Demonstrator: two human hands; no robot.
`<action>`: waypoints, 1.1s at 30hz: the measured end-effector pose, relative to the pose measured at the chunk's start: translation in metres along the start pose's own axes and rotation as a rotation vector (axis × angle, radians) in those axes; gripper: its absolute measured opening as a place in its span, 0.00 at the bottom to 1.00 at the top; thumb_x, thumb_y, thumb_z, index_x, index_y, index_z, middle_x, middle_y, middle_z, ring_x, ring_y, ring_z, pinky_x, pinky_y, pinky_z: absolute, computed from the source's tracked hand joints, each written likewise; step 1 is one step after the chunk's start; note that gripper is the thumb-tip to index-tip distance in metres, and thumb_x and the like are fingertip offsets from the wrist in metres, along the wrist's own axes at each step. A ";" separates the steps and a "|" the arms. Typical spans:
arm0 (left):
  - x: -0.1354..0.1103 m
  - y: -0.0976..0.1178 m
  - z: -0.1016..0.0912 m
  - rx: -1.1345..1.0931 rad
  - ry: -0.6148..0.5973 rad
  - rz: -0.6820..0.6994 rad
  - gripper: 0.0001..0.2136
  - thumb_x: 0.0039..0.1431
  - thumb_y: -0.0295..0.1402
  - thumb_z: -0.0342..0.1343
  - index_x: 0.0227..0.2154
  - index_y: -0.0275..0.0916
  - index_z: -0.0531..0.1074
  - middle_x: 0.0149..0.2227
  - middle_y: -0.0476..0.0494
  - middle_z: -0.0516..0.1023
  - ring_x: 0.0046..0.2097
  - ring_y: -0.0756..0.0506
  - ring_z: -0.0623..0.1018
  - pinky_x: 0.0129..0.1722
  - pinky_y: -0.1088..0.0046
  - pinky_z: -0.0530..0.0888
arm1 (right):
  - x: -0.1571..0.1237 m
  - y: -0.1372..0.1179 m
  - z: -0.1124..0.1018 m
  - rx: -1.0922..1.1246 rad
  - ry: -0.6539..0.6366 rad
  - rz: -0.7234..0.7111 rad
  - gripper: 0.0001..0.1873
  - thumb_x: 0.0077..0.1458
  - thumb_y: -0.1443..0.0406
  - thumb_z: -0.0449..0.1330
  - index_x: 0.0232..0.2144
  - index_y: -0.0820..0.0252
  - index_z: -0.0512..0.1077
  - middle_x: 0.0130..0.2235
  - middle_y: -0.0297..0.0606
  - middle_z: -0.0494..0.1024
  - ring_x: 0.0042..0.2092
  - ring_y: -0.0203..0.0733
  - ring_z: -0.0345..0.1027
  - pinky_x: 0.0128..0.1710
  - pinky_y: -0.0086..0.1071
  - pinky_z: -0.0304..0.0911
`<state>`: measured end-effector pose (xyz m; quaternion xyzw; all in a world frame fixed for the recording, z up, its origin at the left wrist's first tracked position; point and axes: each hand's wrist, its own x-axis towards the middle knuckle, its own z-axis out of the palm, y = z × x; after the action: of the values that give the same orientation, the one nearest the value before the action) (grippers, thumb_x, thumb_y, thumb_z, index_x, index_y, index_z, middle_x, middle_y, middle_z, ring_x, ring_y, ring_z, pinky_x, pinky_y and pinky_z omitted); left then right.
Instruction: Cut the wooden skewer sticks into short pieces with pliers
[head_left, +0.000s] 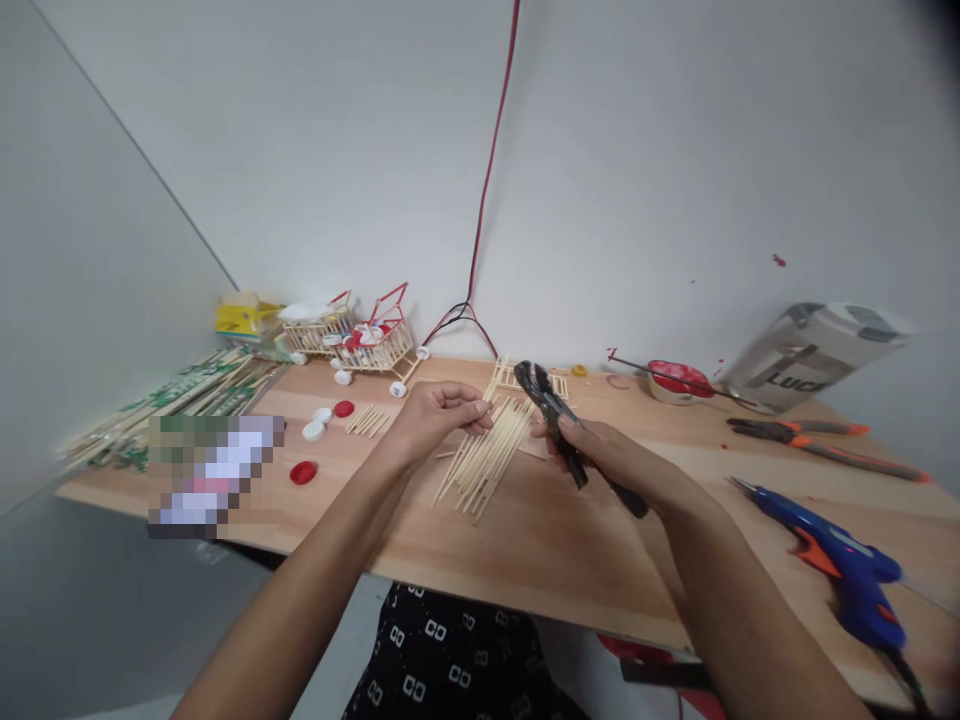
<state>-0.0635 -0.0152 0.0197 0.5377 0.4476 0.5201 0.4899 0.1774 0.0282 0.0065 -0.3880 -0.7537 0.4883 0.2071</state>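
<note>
Left hand point(444, 410): grip pinching what looks like a thin stick point(495, 380), long axis pointing far, slightly right. Right hand point(589, 443): grip wrapped round black pliers point(553, 404), their head just right of the stick.

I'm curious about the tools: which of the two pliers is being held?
The black pliers, in the right hand; the other pair, with orange-and-grey handles, lies on the table.
</note>
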 end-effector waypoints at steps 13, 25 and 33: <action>-0.011 0.006 0.007 -0.016 -0.145 -0.199 0.10 0.47 0.33 0.64 0.30 0.30 0.75 0.25 0.44 0.78 0.26 0.52 0.75 0.31 0.76 0.73 | -0.002 -0.008 0.013 -0.115 -0.149 -0.023 0.30 0.56 0.42 0.44 0.34 0.61 0.71 0.29 0.39 0.72 0.31 0.38 0.64 0.29 0.31 0.61; -0.020 0.021 0.011 0.161 -0.087 -0.160 0.07 0.47 0.31 0.62 0.26 0.30 0.74 0.23 0.44 0.78 0.24 0.53 0.74 0.28 0.77 0.72 | -0.005 -0.012 0.013 -0.155 -0.121 -0.026 0.31 0.56 0.42 0.45 0.30 0.62 0.72 0.26 0.38 0.71 0.27 0.36 0.64 0.26 0.29 0.60; -0.023 0.019 0.018 0.395 -0.004 -0.040 0.05 0.48 0.29 0.57 0.24 0.32 0.74 0.21 0.45 0.76 0.23 0.52 0.72 0.25 0.78 0.69 | -0.007 -0.012 0.017 -0.143 -0.076 -0.019 0.30 0.56 0.43 0.46 0.33 0.59 0.74 0.24 0.38 0.72 0.25 0.37 0.64 0.21 0.30 0.58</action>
<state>-0.0478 -0.0412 0.0357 0.6153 0.5508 0.4113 0.3858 0.1653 0.0104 0.0100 -0.3760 -0.7976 0.4457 0.1547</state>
